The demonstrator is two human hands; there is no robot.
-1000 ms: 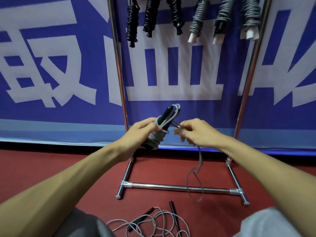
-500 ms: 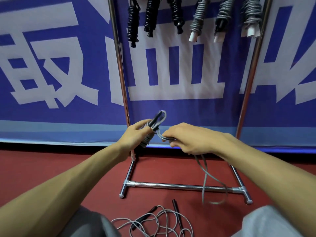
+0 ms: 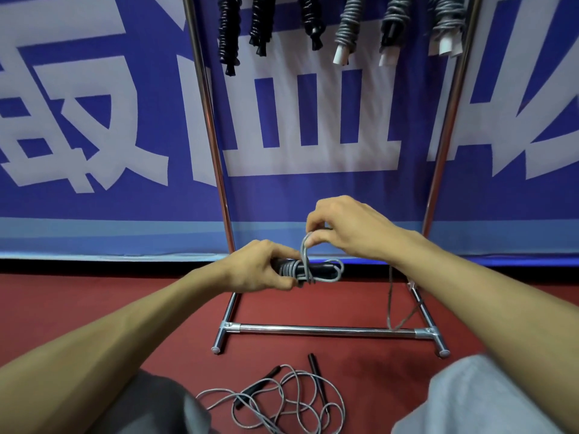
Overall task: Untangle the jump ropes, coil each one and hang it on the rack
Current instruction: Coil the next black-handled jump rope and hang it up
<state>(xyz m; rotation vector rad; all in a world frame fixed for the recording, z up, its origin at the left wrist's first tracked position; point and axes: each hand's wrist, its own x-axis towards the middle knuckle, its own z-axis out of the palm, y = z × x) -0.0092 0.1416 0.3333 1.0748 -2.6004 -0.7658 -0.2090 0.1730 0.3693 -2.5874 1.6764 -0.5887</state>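
Blue banner point(image 3: 94, 202) with big white characters covers the wall, above a red floor point(image 3: 94, 308). On my feed, the fingertips point(image 3: 313, 219) of the right hand point(image 3: 347, 230) pinch a raised loop of the grey jump rope point(image 3: 304, 255), thumb and forefinger closed on the cord just above the bundle. The fingers point(image 3: 283, 283) of the left hand point(image 3: 260, 266) are curled round the bundle itself. It is made of the black handles point(image 3: 322, 270), laid side by side and roughly level, with grey turns wrapped round them near the palm and one flat loop lying past the handle ends to the right. Below the right wrist I see the loose tail point(image 3: 389, 296) of the cord hanging down and curling just above the lower crossbar of the chrome rack point(image 3: 313, 331). Both hands work in front of that rack, between its two uprights and well above its base. At the top edge hang three black coils point(image 3: 228, 32) on the left and three grey coils point(image 3: 347, 26) on the right, the grey ones showing white handle ends. The bar that carries them is cut off, so I cannot see how they are hung. On the floor in front of the rack's feet lies a tangled rope point(image 3: 282, 399), grey cord in loose overlapping loops with two black grips, between the person's knees point(image 3: 470, 402) in grey fabric.
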